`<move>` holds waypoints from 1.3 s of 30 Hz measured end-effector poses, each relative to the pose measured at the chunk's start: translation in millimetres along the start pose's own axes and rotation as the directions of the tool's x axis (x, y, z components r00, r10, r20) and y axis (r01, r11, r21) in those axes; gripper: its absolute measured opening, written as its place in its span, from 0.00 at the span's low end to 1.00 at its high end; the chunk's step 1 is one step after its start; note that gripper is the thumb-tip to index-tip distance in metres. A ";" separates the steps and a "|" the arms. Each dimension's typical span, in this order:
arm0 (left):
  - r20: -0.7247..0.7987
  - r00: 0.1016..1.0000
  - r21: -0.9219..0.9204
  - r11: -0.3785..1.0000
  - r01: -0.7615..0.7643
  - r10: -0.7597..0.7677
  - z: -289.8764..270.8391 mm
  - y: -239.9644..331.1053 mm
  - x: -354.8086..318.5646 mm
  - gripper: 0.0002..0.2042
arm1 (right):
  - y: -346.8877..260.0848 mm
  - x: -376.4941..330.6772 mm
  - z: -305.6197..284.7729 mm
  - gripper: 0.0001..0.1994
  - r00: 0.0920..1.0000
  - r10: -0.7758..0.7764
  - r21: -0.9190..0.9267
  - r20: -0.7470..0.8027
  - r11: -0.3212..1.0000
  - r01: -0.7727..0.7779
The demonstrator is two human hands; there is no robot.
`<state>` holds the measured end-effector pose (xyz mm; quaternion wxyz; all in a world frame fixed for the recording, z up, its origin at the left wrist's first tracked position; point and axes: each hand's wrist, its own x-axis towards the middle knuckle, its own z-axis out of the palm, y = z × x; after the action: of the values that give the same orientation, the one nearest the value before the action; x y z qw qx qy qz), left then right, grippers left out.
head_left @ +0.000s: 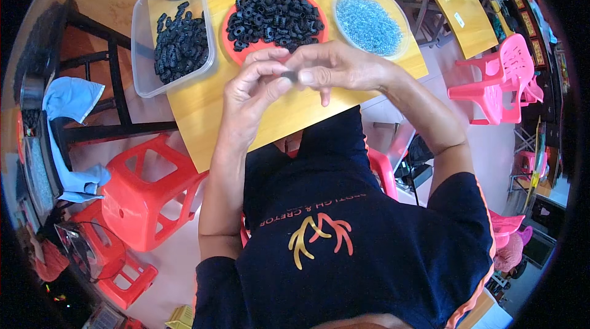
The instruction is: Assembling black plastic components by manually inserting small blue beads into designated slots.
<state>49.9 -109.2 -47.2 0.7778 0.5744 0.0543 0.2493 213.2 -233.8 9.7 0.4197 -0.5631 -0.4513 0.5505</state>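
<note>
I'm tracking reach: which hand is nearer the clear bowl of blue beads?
Right. The right hand sits just below-left of the bowl of blue beads; the left hand is farther left, below the red plate.

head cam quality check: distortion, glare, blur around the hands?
Head view: strong fisheye, the yellow table edges bow and a black vignette rings the corners. Lighting even and bright, no hard glare; the pale floor at right looks slightly washed out. The left hand and right hand are sharp, but the small dark part pinched between them is too small for detail.
</note>
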 end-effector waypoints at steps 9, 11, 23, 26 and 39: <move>0.092 0.935 0.687 0.658 -0.308 0.341 15.5 13.9 0.3 0.11 | 32.1 3.4 28.3 0.11 0.999 0.048 0.869 0.022 0.492 -0.042; 0.074 0.931 0.709 0.637 -0.301 0.357 19.4 15.9 1.5 0.11 | 36.3 4.3 31.6 0.10 1.000 -0.005 0.897 0.027 0.442 -0.022; 0.254 0.927 0.751 0.548 -0.369 0.276 12.2 23.4 5.3 0.12 | 30.7 -2.7 35.1 0.19 0.999 0.044 0.721 -0.003 0.693 -0.028; 0.217 0.956 0.698 0.653 -0.294 0.198 13.1 23.2 -1.1 0.12 | 39.0 -2.8 41.2 0.16 0.997 0.047 0.757 -0.055 0.654 0.011; 0.156 0.982 0.686 0.704 -0.182 0.101 12.6 15.7 -16.4 0.10 | 59.8 -1.9 67.1 0.11 0.983 0.114 0.875 -0.141 0.479 0.070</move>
<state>35.2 -124.1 -31.8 0.4841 0.8399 0.0582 0.2383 148.9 -251.7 -50.6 0.6800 -0.3228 -0.0599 0.6556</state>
